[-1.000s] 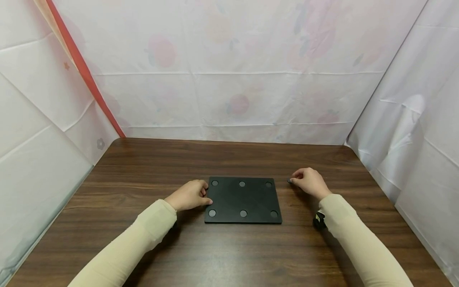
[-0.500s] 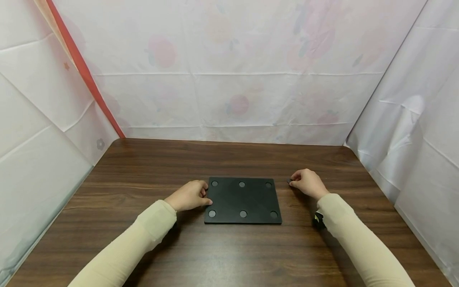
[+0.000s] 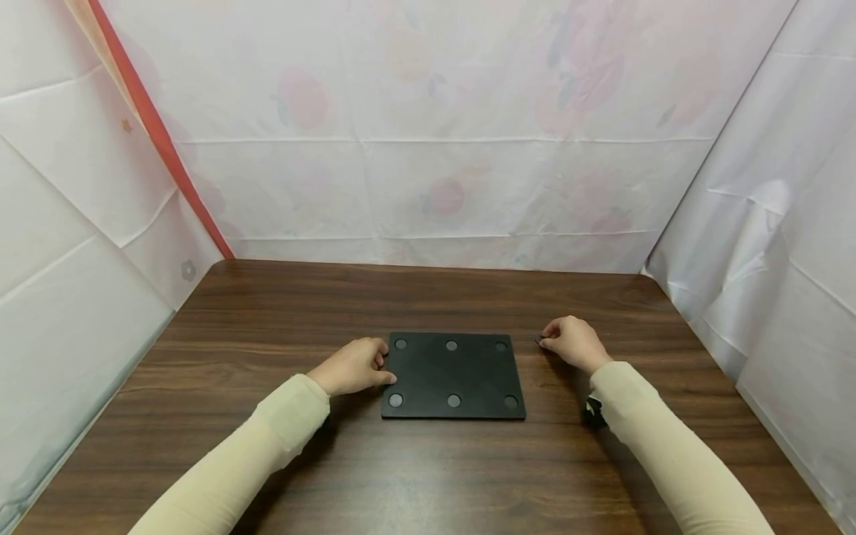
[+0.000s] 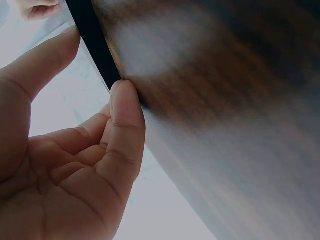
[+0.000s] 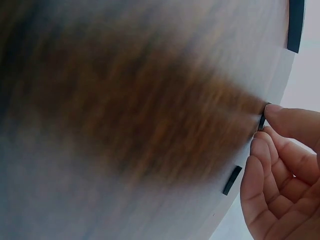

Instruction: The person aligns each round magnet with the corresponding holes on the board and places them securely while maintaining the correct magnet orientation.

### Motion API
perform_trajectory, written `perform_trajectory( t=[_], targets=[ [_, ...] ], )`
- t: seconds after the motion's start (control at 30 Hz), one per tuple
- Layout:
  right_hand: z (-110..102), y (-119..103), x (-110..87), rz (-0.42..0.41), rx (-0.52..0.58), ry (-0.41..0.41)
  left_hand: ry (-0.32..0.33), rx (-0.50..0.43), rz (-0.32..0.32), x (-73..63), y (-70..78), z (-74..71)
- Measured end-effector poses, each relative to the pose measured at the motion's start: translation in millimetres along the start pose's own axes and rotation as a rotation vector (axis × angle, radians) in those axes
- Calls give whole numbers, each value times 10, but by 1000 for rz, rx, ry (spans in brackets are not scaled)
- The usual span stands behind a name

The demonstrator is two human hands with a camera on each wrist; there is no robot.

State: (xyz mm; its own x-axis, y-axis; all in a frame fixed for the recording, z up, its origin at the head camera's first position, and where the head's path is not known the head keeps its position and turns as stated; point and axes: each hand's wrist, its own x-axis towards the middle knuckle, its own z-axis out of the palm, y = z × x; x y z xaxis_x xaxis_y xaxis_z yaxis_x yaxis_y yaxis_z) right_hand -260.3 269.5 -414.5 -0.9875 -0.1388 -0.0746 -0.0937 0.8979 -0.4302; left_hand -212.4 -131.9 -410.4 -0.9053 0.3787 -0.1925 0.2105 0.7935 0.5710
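Observation:
A flat black rectangular board (image 3: pixel 455 374) lies on the table, with several round spots near its long edges; the two at its right end look darker. At its left edge, my left hand (image 3: pixel 354 365) rests its thumb on the board's top; in the left wrist view, fingertips (image 4: pixel 125 90) touch its side. Right of the board, my right hand (image 3: pixel 574 342) pinches a small thin dark piece (image 3: pixel 539 339) between thumb and fingers, at the tabletop. The right wrist view shows this piece (image 5: pixel 262 120) edge-on, so its full shape is hidden.
Another small black piece (image 5: pixel 232 180) lies on the table beside the right hand in the right wrist view. The brown wood-grain table (image 3: pixel 428 475) stands before a pale patterned curtain (image 3: pixel 428 148), with white cloth on both sides.
My right hand shifts very slightly left with the dark piece in its fingers. The left hand and the board stay where they were.

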Motion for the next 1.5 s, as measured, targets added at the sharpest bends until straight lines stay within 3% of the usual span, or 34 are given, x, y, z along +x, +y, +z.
perform_trajectory(
  t=[0.83,1.5],
  targets=[
    [-60,-66,-54,-20,27,13,4,7,2,-7,7,12],
    [-102,-335,-105,-143,39,27,12,5,3,-2,4,5]
  ],
)
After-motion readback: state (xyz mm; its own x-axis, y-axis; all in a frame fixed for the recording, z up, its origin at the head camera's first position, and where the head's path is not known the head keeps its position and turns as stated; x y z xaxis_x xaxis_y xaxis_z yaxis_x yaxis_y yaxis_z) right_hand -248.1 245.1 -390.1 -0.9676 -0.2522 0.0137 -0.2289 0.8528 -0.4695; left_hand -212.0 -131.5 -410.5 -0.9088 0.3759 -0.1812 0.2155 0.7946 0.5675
